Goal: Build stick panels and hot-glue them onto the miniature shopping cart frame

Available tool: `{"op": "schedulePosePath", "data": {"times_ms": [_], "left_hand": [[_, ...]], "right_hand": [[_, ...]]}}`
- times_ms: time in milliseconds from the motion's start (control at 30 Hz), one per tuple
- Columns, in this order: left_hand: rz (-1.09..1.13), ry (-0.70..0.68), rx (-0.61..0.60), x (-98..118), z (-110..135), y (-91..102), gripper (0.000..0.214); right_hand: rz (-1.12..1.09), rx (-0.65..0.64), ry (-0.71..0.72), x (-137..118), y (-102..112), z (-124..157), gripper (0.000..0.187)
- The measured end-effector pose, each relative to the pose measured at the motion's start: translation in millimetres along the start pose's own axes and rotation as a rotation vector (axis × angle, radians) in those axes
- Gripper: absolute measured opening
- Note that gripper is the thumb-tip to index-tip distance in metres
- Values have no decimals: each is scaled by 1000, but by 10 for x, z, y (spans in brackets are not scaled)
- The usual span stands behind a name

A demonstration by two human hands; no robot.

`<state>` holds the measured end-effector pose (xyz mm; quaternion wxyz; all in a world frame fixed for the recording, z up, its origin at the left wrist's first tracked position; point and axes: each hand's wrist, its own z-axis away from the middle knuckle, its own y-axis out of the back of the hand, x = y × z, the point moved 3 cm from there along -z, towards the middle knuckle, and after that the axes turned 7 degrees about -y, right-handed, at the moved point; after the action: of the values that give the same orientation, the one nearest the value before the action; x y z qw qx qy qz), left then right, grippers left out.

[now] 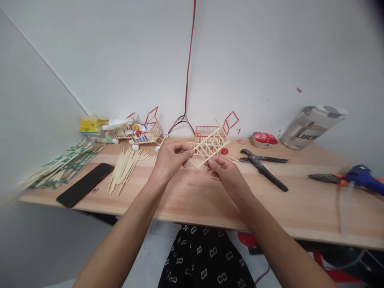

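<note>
Between my two hands, raised above the table, is a small frame of pale wooden sticks (211, 149) with crossbars, tilted up to the right. My left hand (171, 159) pinches its left end between thumb and fingers. The fingers of my right hand (223, 170) close on its lower edge. Just behind it stands a stick cart (207, 131) with a red rim and red handle, partly hidden by the frame. A bundle of loose sticks (126, 166) lies left of my left hand.
Two more stick carts (147, 134) stand at the back left, beside packaged chopsticks (66, 162) and a black phone (85, 184). To the right are black pliers (264, 168), a bowl of red paint (265, 139), a clear jar (313, 127) and a blue glue gun (363, 178).
</note>
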<state>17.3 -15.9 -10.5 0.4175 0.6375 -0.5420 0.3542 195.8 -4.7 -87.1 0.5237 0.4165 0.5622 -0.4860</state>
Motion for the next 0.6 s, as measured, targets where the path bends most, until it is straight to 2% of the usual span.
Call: {"op": "schedulePosePath", "data": {"times_ms": [333, 600], "left_hand": [[10, 16, -28, -22, -22, -58, 13], [15, 19, -24, -39, -20, -71, 12]], "right_hand": [[-107, -10, -56, 47, -2, -39, 34], [-70, -11, -40, 78, 23, -50, 34]]}}
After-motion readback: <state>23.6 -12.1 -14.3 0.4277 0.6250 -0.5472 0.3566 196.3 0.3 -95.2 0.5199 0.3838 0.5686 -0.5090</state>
